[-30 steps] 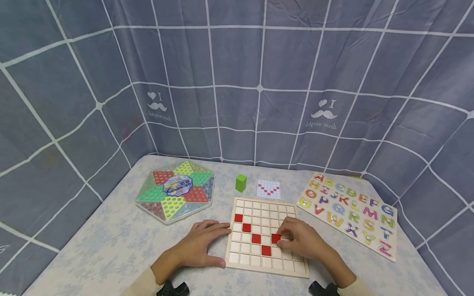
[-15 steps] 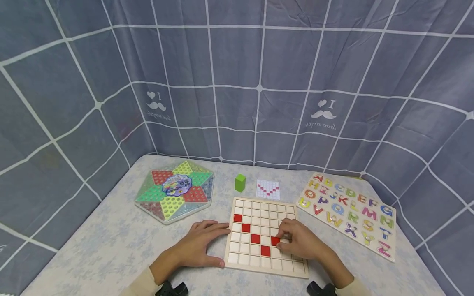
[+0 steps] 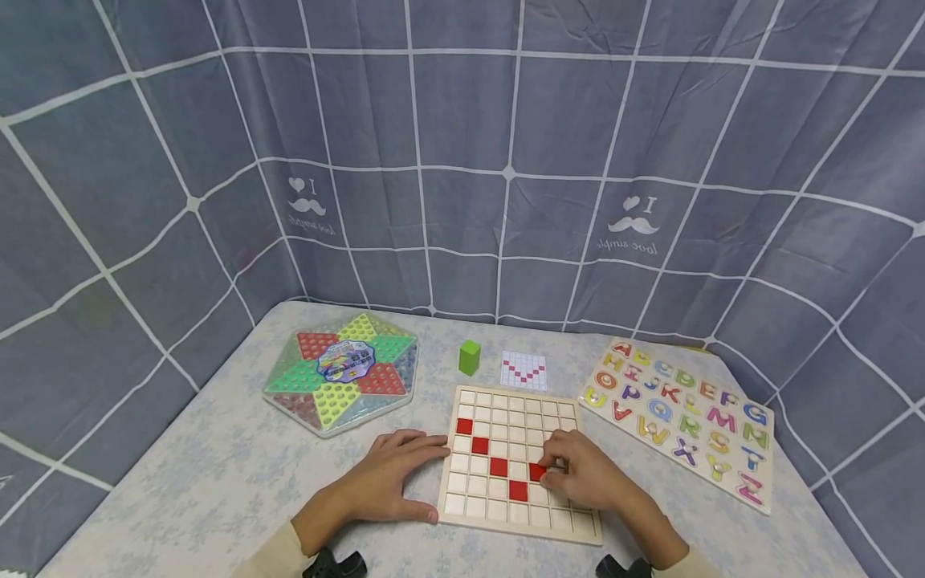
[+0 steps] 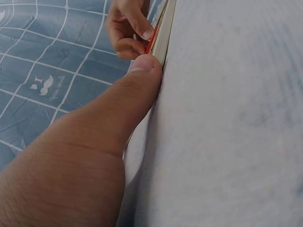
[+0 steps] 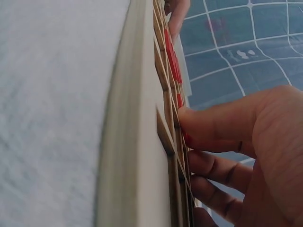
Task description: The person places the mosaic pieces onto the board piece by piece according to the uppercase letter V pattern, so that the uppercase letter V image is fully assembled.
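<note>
The right hand [image 3: 587, 475] pinches a smooth, square red tile [image 3: 535, 472] between thumb and forefinger, at a wooden grid board [image 3: 520, 531]; the left hand [image 3: 390, 475], fingers relaxed and spread, rests against the board's left edge; four flat red squares [image 3: 499, 467] step diagonally between both hands' fingertips; pale mottled cloth [image 3: 217, 482] lies beneath, a white-lined blue-grey curtain [image 3: 462, 209] beyond; cloth separates the left fingers from a hexagonal plastic case [image 3: 343, 377]; a lettered board [image 3: 674, 411] flanks the right fingers.

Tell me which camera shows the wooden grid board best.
The head view: it looks down on the wooden grid board, only partly covered by the right hand. The left wrist view shows a thin edge strip; the right wrist view, a close, steep slice.
</note>
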### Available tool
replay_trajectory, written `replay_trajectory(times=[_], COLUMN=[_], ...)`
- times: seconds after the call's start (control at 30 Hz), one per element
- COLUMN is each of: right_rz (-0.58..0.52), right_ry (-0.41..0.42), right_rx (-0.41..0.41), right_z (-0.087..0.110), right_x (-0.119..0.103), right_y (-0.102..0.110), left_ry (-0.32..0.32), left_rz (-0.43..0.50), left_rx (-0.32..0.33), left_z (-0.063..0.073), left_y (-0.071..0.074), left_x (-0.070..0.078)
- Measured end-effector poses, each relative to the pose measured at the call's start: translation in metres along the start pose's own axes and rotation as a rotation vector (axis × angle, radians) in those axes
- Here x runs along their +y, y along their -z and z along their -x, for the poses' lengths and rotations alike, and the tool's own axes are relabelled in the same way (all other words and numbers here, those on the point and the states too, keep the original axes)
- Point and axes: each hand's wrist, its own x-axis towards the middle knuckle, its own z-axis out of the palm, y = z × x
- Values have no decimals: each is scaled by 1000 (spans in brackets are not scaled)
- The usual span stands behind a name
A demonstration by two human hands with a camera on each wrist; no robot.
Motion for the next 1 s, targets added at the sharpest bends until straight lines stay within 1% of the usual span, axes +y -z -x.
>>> replay_trajectory(times=[0.1,0.33,0.5,0.6,0.7,0.8,0.87,0.9,1.0], right_rz=[17,87,98,52,-41,-137,-192,-201,-187], right_ry=[-11,34,11,-22,-51,-63,-36,-19,32], right_rx=[-5,7,9,-17,-56,-77,-69,-60,-30], right_z=[-1,-1,-1,0,2,7,12,15,27], right_x=[-2,-1,2,4,6,10,14,15,20], right_y=[1,0,-3,-3,1,7,12,15,26], left_ry=[-5,0,-2,-2,1,8,9,9,3], left_rz=[-1,11,16,14,10,8,7,5,1], left_rx=[4,0,-3,-5,-8,-13,-13,-13,-4], left_z=[0,0,0,-1,-1,0,0,0,0], left_y=[0,1,2,2,1,1,0,0,0], left_x=[0,0,-1,-1,-1,0,-1,-1,-1])
